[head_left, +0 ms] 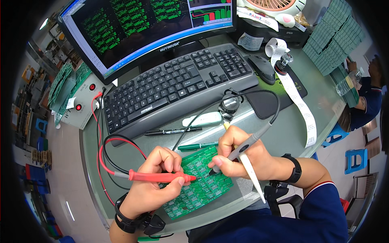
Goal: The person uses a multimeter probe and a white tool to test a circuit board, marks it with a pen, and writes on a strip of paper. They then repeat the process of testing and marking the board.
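Note:
A green printed circuit board panel (198, 195) lies on the glass tabletop in front of me, tilted a little. My left hand (158, 182) is closed round a red test probe (150, 177), whose tip points right, over the panel's middle. In my right hand (247, 156) is a grey test probe (248, 142), its dark tip down at the board close to the red one. A white, pointed stick-like tool (252, 178) also sits in the right hand, slanting toward the table's front edge. Whether either tip touches the board I cannot tell.
A keyboard (174, 85), monitor (162, 44) and mouse (261, 69) stand behind. Pens (174, 131) and a white marker-like case (202, 119) lie between. A paper strip (300, 109) hangs at right; stacked green boards (334, 36) are beyond, near another person (366, 95). Probe cables (99, 150) loop at left.

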`<state>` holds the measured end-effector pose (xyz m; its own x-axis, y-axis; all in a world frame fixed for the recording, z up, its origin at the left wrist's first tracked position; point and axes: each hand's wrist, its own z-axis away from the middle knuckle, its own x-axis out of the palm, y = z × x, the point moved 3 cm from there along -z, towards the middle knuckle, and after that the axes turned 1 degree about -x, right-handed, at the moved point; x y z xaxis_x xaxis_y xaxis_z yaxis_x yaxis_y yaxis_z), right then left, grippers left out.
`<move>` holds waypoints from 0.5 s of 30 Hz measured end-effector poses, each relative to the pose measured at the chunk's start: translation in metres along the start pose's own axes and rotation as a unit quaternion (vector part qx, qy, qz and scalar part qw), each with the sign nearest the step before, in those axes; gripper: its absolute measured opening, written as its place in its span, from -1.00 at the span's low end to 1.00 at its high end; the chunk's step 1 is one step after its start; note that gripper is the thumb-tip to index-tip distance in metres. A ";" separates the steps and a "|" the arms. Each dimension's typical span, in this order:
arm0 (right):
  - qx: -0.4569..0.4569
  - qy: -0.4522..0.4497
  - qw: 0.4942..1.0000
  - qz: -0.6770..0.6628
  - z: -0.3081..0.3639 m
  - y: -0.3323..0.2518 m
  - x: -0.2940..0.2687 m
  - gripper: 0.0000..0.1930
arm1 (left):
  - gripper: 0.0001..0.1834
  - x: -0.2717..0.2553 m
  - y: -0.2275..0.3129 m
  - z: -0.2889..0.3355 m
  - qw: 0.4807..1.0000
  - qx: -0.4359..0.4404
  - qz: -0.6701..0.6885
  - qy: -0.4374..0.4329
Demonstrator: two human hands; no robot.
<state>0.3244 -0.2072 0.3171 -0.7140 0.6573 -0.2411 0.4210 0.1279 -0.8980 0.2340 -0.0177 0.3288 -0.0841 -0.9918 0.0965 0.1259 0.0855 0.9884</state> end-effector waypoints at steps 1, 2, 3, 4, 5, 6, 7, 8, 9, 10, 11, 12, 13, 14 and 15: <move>0.002 0.001 1.000 0.000 0.000 0.000 0.000 -0.78 | -0.70 0.000 0.000 0.000 1.000 0.000 0.000 0.000; 0.004 0.002 1.000 0.000 0.000 0.000 0.000 -0.78 | -0.71 0.000 0.000 0.000 1.000 0.003 -0.002 -0.003; 0.004 0.002 1.000 0.000 0.000 0.001 0.003 -0.78 | -0.71 0.000 0.000 0.000 1.000 0.005 -0.005 -0.005; -0.001 0.037 0.999 -0.021 0.001 0.003 0.005 -0.78 | -0.71 0.000 0.000 0.000 1.000 0.006 -0.005 -0.006; -0.007 0.073 0.996 -0.043 0.001 0.003 0.005 -0.77 | -0.71 0.000 0.000 0.000 1.000 0.007 0.002 -0.008; -0.007 0.073 0.996 -0.042 0.001 0.003 0.005 -0.77 | -0.71 0.000 0.000 -0.001 1.000 0.009 0.009 -0.010; -0.004 0.071 0.997 -0.041 0.001 0.003 0.005 -0.77 | -0.71 0.000 0.000 -0.001 1.000 0.009 0.009 -0.009; -0.001 0.069 0.997 -0.039 0.001 0.003 0.005 -0.77 | -0.69 -0.001 -0.001 -0.001 1.000 0.007 0.022 -0.009; -0.001 0.069 0.997 -0.039 0.001 0.002 0.003 -0.77 | -0.67 -0.001 -0.001 -0.001 0.999 0.005 0.034 -0.009; -0.004 0.036 0.999 -0.014 0.000 0.000 0.001 -0.78 | -0.67 -0.001 -0.001 -0.001 0.999 0.005 0.034 -0.008; -0.007 0.003 1.000 0.012 0.000 0.000 0.001 -0.78 | -0.69 -0.001 -0.001 -0.001 0.999 0.009 0.035 -0.008; -0.007 0.003 1.000 0.011 0.000 0.000 0.000 -0.78 | -0.71 -0.001 -0.001 -0.001 0.999 0.012 0.037 -0.009; -0.008 0.001 1.000 0.014 0.000 0.000 0.000 -0.78 | -0.71 0.000 0.000 -0.001 0.999 0.012 0.037 -0.009; -0.009 -0.001 1.000 0.017 0.000 -0.001 0.000 -0.78 | -0.70 0.000 0.000 -0.001 0.999 0.010 0.043 -0.009; -0.008 -0.001 1.000 0.017 0.000 -0.001 0.000 -0.78 | -0.70 0.001 0.000 -0.001 0.999 0.008 0.049 -0.010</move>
<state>0.3242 -0.2077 0.3178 -0.6999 0.6606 -0.2715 0.4541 0.1181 -0.8831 0.2352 -0.0187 0.3289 -0.0915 -0.9766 0.1947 0.1188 0.1834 0.9758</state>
